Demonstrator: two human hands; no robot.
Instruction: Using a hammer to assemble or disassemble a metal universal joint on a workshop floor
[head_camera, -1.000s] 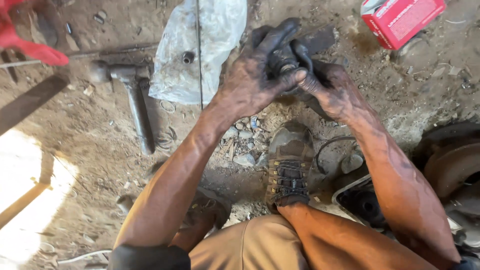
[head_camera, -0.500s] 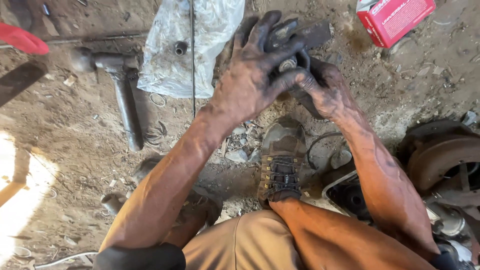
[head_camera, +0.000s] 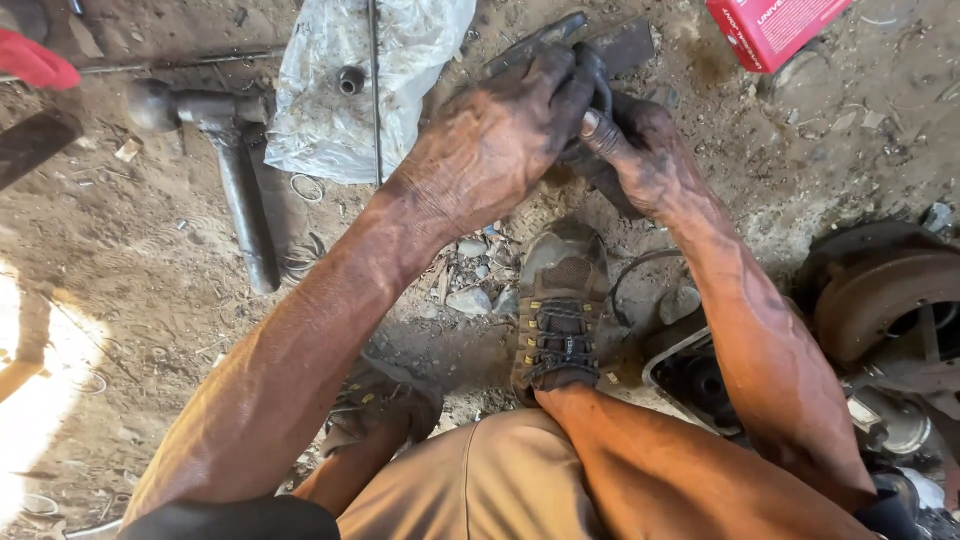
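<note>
My left hand (head_camera: 490, 150) and my right hand (head_camera: 635, 160) are both black with grease and closed together on a small dark greasy part (head_camera: 598, 85) held above the dirt ground. Most of the part is hidden by my fingers. A flat dark metal piece (head_camera: 620, 45) lies on the ground just behind the hands. My brown laced shoe (head_camera: 560, 310) is planted right below them.
A crumpled clear plastic sheet (head_camera: 365, 80) with a small round nut (head_camera: 350, 80) and a thin rod lies at upper left. A heavy metal hammer-like tool (head_camera: 230, 160) lies left. A red box (head_camera: 775, 25) sits top right, rusty brake parts (head_camera: 885, 300) at right.
My left hand's fingers, spread over the part before, have curled down around it. The view has shifted slightly; both hands stay together on the part.
</note>
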